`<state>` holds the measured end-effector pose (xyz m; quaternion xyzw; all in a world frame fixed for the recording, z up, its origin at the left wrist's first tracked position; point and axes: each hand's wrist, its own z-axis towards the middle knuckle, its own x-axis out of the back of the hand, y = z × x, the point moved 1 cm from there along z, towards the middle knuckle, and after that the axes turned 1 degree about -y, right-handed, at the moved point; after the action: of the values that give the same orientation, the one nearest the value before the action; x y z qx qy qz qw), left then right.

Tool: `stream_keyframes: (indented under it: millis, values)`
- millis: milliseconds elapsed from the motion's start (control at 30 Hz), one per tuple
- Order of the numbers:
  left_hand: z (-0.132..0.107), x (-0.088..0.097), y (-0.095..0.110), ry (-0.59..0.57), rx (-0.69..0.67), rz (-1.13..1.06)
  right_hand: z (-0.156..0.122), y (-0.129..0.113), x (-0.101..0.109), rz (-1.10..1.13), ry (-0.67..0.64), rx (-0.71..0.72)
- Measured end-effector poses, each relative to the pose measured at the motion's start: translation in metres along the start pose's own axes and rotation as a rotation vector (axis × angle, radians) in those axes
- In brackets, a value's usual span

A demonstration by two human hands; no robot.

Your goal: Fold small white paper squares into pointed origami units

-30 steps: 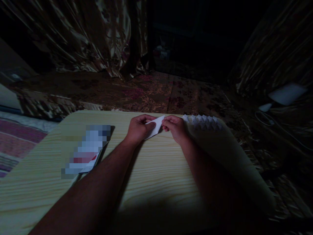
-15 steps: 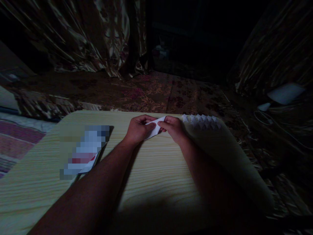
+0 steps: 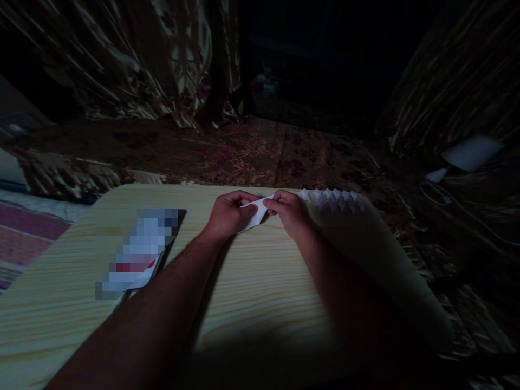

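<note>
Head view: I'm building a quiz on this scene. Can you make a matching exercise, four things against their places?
1 paper piece
2 row of folded points
3 blurred packet
4 pale flat object

A far right edge of the table
B off the table, at right
C between left hand and right hand
D left part of the table

Pairs: 1-C, 2-A, 3-D, 4-B

left hand (image 3: 229, 214), right hand (image 3: 289, 211) meeting, fingers (image 3: 271, 203) pinched

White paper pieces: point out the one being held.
The flat piece pinched between the left hand and the right hand; the others sit in a row to its right.
</note>
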<state>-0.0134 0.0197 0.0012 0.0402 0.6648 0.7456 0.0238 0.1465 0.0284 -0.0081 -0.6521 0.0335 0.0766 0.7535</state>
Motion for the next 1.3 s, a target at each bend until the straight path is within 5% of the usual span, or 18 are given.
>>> stream_keyframes:
  millis: [333,633,1300]
  values:
    - [0.0005,0.0013,-0.001,0.025,0.033,-0.021,0.0064,0.0013,0.0076,0.185,0.168,0.01]
    - [0.0006,0.0017,-0.0013,0.061,0.023,-0.064,0.0002,-0.0004,0.0031,0.038,-0.035,-0.063]
    - [-0.0004,0.0013,0.0002,0.088,0.029,-0.042,-0.0017,-0.0006,0.0006,-0.066,0.018,-0.029]
